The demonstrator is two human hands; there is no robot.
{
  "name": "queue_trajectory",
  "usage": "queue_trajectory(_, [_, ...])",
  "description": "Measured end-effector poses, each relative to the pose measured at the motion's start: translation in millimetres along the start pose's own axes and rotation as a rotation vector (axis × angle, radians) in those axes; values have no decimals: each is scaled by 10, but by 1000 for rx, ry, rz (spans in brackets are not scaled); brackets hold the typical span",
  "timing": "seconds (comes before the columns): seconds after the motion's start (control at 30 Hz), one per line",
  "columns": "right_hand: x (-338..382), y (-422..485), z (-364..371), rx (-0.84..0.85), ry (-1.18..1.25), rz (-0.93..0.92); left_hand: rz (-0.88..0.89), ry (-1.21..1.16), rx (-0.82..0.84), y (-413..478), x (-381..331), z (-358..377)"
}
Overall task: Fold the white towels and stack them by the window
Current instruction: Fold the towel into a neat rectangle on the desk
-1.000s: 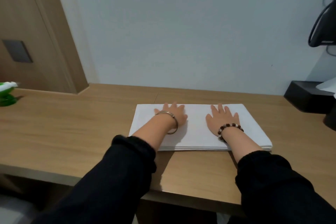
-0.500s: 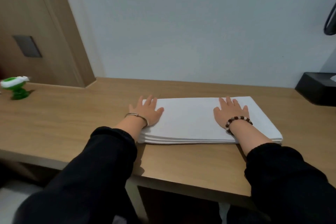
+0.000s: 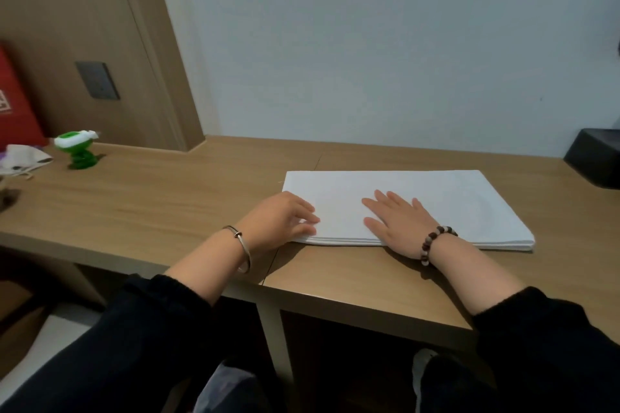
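Folded white towel (image 3: 436, 201): layered, on desk (image 3: 167, 204).
Left hand (image 3: 280, 221): fingers curled on its left edge.
Right hand (image 3: 399, 221): spread, pressing flat.
Remaining: probably stacking.

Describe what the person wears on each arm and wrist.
Black long sleeves cover both arms: left sleeve, right sleeve. A thin silver bangle circles the left wrist; a bracelet of dark brown and pale round beads circles the right wrist.

No legible text — white mark on red box (image 3: 13, 104) unreadable.
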State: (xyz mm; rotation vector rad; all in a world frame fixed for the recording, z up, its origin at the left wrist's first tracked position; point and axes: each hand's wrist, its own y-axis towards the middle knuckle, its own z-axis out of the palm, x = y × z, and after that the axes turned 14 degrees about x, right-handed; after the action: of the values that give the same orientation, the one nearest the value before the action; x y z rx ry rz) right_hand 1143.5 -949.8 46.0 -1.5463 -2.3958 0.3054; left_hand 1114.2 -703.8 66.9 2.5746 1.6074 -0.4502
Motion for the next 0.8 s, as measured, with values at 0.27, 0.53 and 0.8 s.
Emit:
queue_trajectory(0.27, [-5,17,-2,7,2,22,91,0,-103,-52,-71,112])
queue_trajectory(0.53, [27,9,13,-20,28,59,270,356,-233,-72,-98,213])
queue_trajectory(0.8, [32,-58,27,-94,124,-88,107,243,-75,-50,-165,168])
